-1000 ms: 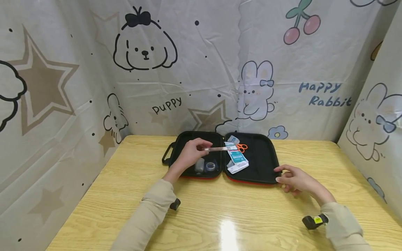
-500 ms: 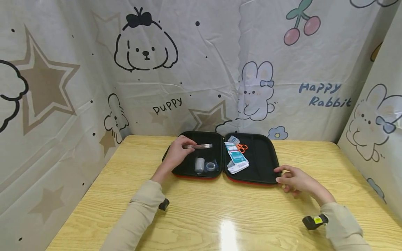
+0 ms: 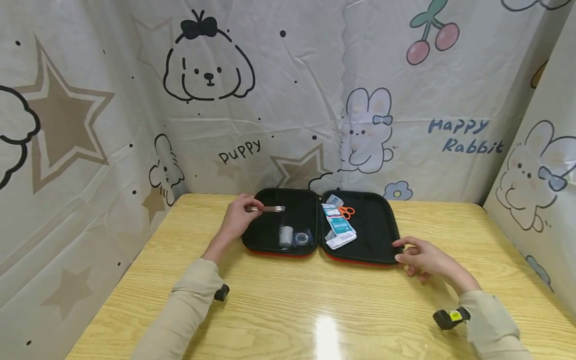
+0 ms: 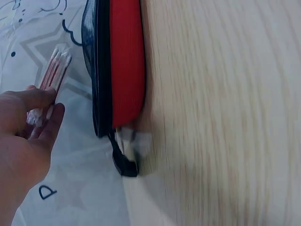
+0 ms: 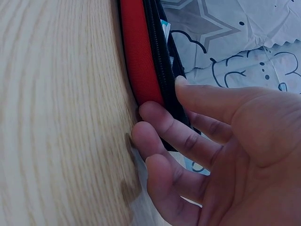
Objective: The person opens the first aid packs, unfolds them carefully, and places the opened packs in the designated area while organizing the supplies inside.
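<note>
My left hand (image 3: 238,217) pinches a clear packet of cotton swabs (image 4: 54,75) between thumb and fingers, above the left edge of an opened zip case (image 3: 288,200). The case has a black inside and a red outside. My right hand (image 3: 425,257) holds the near right corner of the case; in the right wrist view the thumb lies on its zipped rim and fingers touch the red side (image 5: 141,61). In the left half lie a white bandage roll (image 3: 285,236) and a bagged roll of tape (image 3: 302,238). Orange-handled scissors (image 3: 347,212) and teal-and-white packets (image 3: 339,225) lie in the right half.
The case stands on a wooden table (image 3: 288,310) near its back edge. A printed cloth (image 3: 279,100) hangs behind and along the sides. The case's black handle (image 4: 124,162) sticks out at its left end.
My left hand has moved left with the cotton swabs, from over the middle of the case to its left edge, uncovering the rolls. The right hand stays at the corner.
</note>
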Available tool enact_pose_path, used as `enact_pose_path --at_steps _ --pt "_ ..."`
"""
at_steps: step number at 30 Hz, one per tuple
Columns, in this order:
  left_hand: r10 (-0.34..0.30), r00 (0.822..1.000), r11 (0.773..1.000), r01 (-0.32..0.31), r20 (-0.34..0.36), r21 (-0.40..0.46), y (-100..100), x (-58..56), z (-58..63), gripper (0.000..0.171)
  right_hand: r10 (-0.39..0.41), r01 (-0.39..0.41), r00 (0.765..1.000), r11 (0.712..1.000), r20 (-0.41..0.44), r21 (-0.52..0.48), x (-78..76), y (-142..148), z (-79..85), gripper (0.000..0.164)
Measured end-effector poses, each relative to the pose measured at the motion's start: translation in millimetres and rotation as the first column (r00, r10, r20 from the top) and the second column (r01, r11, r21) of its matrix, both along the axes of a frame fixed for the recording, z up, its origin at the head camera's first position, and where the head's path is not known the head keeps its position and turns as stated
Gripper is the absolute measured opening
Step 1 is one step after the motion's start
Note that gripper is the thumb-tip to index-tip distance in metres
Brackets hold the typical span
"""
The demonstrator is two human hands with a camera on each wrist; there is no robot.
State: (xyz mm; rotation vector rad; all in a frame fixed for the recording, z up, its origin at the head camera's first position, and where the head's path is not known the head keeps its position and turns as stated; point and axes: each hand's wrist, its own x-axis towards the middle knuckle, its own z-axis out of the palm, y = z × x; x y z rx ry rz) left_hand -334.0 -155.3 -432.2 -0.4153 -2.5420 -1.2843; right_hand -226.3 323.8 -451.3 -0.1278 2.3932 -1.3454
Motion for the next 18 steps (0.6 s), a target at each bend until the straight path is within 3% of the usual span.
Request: enact_pose_path --at_steps 9,18 --pt "-0.018 0.999 0.987 0.025 0.044 -0.156 -23.8 -2.5 -3.8 0.008 -0.009 0.009 1.0 1.0 0.022 -0.007 0.2 0.8 2.1 0.056" --pt "-0.054 0.994 0.969 0.075 0.096 -0.237 -26.3 -2.6 -7.1 0.013 -0.014 0.014 1.0 1.0 0.015 -0.007 1.2 -1.2 1.1 0.056"
